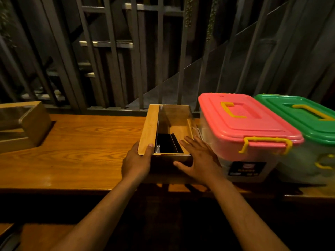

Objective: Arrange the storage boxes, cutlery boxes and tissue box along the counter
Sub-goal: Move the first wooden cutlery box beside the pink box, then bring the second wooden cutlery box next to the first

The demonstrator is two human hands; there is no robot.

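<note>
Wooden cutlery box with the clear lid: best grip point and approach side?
Take the wooden cutlery box by its two long side walls near the front end, coming from the counter's front edge. The clear lid looks a poor hold, and the pink-lidded storage box crowds its right wall, so go low there.

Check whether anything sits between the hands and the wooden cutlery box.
Nothing visible does: the left hand and right hand already touch the clear-lidded wooden cutlery box, beside the pink-lidded storage box.

Left grip (136, 160) clasped, right grip (196, 159) splayed flat.
</note>
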